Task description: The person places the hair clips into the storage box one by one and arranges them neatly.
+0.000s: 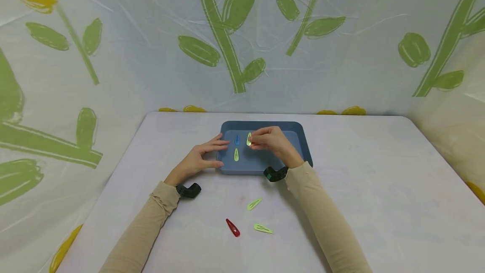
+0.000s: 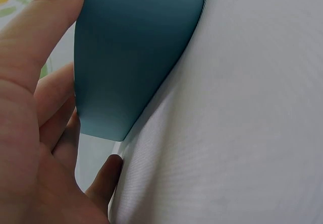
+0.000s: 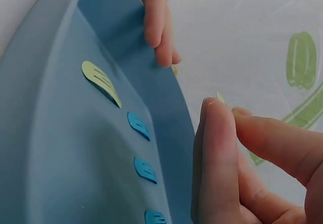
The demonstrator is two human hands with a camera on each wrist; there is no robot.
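My right hand point(image 1: 270, 140) pinches a light green snap hair clip point(image 1: 249, 139) above the blue tray point(image 1: 265, 171). Only the tip of this clip shows between thumb and finger in the right wrist view. My left hand point(image 1: 198, 158) rests at the tray's left edge, fingers extended at the rim and thumb by the near corner. Inside the tray lie a blue hair clip point(image 1: 237, 140) and, nearer me, another light green clip point(image 1: 236, 154). Further blue clips point(image 3: 146, 170) show in a row in the right wrist view; my right hand hides them from the head view.
On the white table point(image 1: 379, 188), in front of the tray, lie a red hair clip point(image 1: 233, 227) and two light green clips, one farther point(image 1: 254, 204) and one nearer point(image 1: 263, 228). A leaf-patterned cloth point(image 1: 151, 54) hangs behind the table.
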